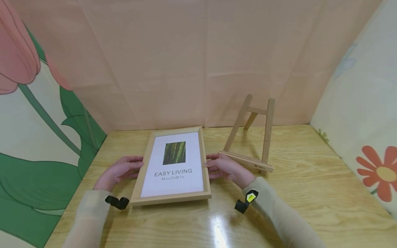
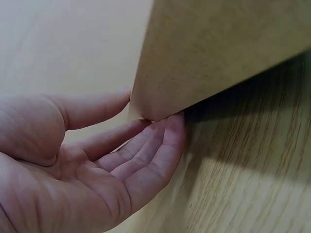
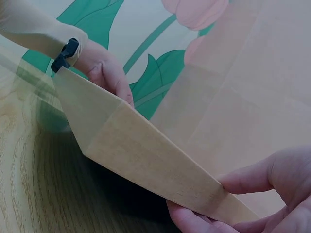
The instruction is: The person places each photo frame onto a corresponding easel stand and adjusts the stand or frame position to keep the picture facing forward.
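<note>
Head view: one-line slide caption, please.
Left hand and right hand hold a picture frame by its sides, a wooden easel standing nearby on the table.

Large capitals on the white sheet (image 1: 172, 188) in the wooden frame (image 1: 171, 199) read EASY LIVING — below them, a smaller line gives A4 and 21x29.7, its tiniest letters blurred. The dark mark (image 1: 259, 166) on the easel (image 1: 268, 132) and the yellow label (image 1: 251, 197) on the right wrist's black device (image 1: 241, 206) — both too small to read.

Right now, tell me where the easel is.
In the head view, the easel stands on the table, right of the frame and in front of the pink backdrop.
</note>
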Available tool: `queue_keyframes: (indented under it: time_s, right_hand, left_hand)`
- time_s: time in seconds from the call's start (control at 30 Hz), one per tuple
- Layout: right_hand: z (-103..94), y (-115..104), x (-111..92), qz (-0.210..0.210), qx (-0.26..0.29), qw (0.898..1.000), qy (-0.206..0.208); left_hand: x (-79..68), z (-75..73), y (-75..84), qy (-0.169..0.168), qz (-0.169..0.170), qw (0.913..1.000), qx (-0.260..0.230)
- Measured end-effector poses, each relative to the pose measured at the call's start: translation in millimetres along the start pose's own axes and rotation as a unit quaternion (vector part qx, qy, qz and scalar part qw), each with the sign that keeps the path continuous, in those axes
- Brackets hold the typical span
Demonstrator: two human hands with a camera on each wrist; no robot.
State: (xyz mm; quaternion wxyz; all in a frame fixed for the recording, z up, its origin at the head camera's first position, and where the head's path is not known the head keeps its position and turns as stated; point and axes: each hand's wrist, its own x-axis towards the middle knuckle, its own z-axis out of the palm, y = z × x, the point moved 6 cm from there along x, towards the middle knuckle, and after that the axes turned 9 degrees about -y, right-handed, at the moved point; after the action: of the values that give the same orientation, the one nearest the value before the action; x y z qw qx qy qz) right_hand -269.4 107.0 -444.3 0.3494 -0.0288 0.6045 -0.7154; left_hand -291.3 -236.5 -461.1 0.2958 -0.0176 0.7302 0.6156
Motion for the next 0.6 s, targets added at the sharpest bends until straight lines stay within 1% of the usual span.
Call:
queue_keyframes:
  time_s: [0.07,0.13,0.23,0.3,0.33,0.47,0.6]
  right_hand:
    - [0.7,-1,-1,-0.002,0.001,1.0,-0.006]
    - [1.6,-2,-2,-0.003,0.001,1.0,-0.012]
    - [2.7,-4,-4,-0.005,-0.002,1.0,-0.018]
    - [3.2,-5,-5,-0.005,-0.003,1.0,-0.022]
    - [3.4,-6,-6,-0.006,-0.003,1.0,-0.023]
    - [3.7,-9,-9,-0.011,-0.017,1.0,-0.023]
    - [2.6,-14,-13,-0.017,-0.039,0.999,-0.015]
  left_hand:
    - [-1.4,0.8,0.4,-0.005,0.005,1.0,0.004]
    - [-2.4,1.3,0.2,-0.004,0.008,1.0,0.0]
    - [-4.1,3.4,0.3,-0.013,0.016,0.9998,-0.003]
    - [-5.6,4.8,0.1,-0.01,0.018,0.9997,-0.009]
    - [-6.7,5.8,0.5,-0.015,0.021,0.9997,-0.005]
    - [-10.2,8.5,2.0,-0.011,0.026,0.9995,-0.014]
    - [-10.4,9.0,5.0,-0.009,0.043,0.9989,-0.019]
